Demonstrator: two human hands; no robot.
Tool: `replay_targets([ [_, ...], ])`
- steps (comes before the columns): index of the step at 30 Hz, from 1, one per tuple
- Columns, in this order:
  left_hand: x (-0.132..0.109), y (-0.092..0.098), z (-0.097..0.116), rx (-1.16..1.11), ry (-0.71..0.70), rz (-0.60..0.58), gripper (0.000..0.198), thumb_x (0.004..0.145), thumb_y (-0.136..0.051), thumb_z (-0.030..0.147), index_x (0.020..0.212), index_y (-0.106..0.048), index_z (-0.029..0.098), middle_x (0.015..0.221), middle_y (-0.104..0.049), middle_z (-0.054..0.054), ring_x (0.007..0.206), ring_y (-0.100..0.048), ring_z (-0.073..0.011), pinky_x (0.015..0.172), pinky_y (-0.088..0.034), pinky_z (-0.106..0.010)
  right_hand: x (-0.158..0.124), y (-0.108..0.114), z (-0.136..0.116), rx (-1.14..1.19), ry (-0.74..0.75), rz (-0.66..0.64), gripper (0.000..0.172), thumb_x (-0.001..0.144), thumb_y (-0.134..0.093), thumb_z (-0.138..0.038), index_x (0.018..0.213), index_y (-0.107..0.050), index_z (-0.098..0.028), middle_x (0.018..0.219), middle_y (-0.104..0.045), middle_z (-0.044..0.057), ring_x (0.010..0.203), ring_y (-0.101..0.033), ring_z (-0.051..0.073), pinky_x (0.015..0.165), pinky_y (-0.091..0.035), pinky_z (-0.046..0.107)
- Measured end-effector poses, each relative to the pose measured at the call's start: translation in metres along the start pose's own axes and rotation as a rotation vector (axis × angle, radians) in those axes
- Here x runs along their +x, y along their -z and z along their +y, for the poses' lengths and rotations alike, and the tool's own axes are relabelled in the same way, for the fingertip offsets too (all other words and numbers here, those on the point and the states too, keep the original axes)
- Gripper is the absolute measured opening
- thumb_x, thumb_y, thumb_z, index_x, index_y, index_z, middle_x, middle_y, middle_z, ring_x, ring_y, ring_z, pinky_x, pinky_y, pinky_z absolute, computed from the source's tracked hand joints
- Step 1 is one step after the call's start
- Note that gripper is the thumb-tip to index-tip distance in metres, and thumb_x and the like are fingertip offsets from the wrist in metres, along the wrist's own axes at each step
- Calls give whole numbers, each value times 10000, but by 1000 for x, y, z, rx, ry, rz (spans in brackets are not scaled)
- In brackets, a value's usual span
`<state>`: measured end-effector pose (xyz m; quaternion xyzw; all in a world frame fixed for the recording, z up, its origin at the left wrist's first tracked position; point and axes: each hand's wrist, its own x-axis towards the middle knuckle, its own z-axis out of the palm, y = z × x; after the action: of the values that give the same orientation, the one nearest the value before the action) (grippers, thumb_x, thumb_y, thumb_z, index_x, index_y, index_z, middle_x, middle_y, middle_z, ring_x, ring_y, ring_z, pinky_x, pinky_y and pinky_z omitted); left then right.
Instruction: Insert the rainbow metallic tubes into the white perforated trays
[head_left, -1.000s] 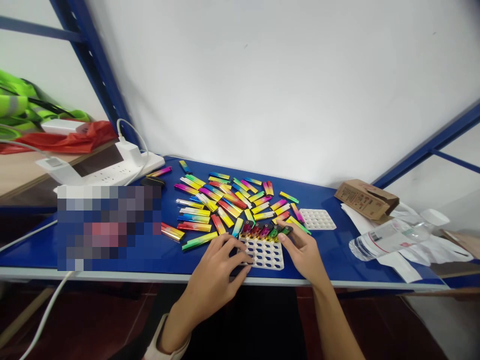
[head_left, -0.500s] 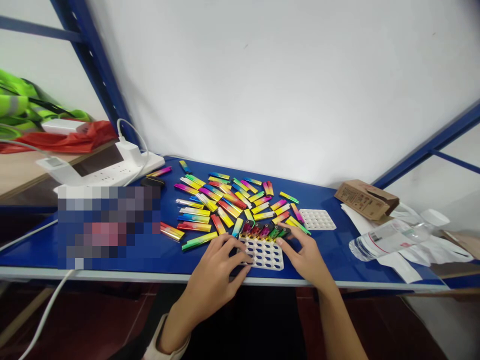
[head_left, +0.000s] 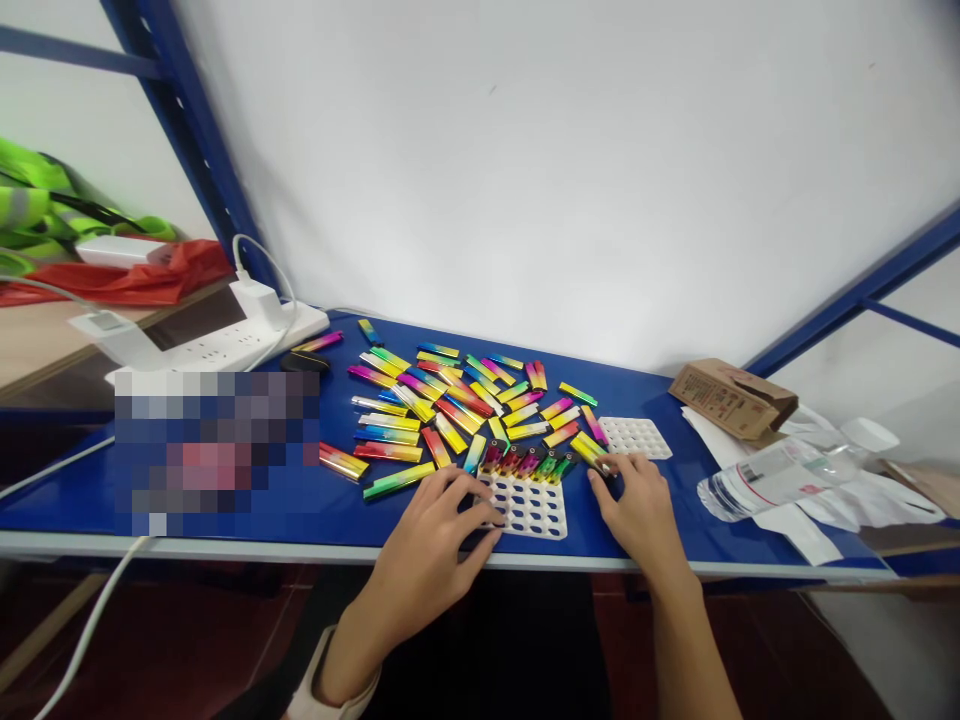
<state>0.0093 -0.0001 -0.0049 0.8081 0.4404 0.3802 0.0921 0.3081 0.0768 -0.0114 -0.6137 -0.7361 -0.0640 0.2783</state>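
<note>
A white tray with round holes (head_left: 534,514) lies near the front edge of the blue table (head_left: 675,520). Several rainbow-coloured sticks (head_left: 529,462) stand in its far row. My left hand (head_left: 431,545) rests flat on the tray's left side with fingers spread. My right hand (head_left: 637,500) is just right of the tray, its fingertips closing on a loose coloured stick (head_left: 589,446) that lies on the table. Many more coloured sticks (head_left: 450,400) lie scattered behind the tray.
A second white holed tray (head_left: 636,438) lies behind my right hand. A cardboard box (head_left: 731,398), a plastic bottle (head_left: 780,472) and white papers sit at the right. A white power strip (head_left: 225,345) with plugs and a blurred patch are at the left.
My right hand has moved from the tray's far right corner out to the right, onto a loose stick on the table. My left hand has stayed on the tray.
</note>
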Motion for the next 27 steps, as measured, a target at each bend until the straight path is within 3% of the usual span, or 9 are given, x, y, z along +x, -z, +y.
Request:
replay_targets([
  [6,1,-1,0,7,1,8,97,1001,-600,233,1067,-666,261,1165,-622,-24,1199,-482,-230,1054,-426,-439,-2,-1,2,-75,-70,-55,246,965,-550,-385,1027,-670,-179,1017,-638,108,939,-578,304,861,-443,453],
  [13,1,1,0,9,5,0,97,1002,-596,231,1057,-669,264,1166,-625,-26,1198,-494,-233,1059,-425,-445,-6,2,8,84,-83,-149,284,963,-518,-441,980,-644,-188,961,-611,101,919,-585,284,893,-451,450],
  [19,0,0,0,4,0,2,97,1001,-598,232,1064,-665,262,1161,-624,-27,1196,-485,-233,1052,-429,-445,-5,14,-1,308,-191,-236,315,918,-602,-507,1011,-594,-207,812,-606,27,690,-545,196,701,-441,354],
  [23,-1,1,0,1,6,-2,100,1002,-596,236,1064,-669,264,1164,-621,-26,1194,-482,-230,1054,-425,-442,-2,22,-9,574,-242,-57,413,888,-689,-549,1107,-673,-198,775,-592,15,695,-531,173,685,-449,320],
  [27,0,4,1,-6,7,-17,131,997,-576,211,1074,-669,262,1191,-615,-29,1207,-473,-231,1071,-414,-448,1,27,-14,773,-293,127,414,905,-701,-510,1151,-705,-176,1014,-689,85,788,-591,182,752,-493,331],
])
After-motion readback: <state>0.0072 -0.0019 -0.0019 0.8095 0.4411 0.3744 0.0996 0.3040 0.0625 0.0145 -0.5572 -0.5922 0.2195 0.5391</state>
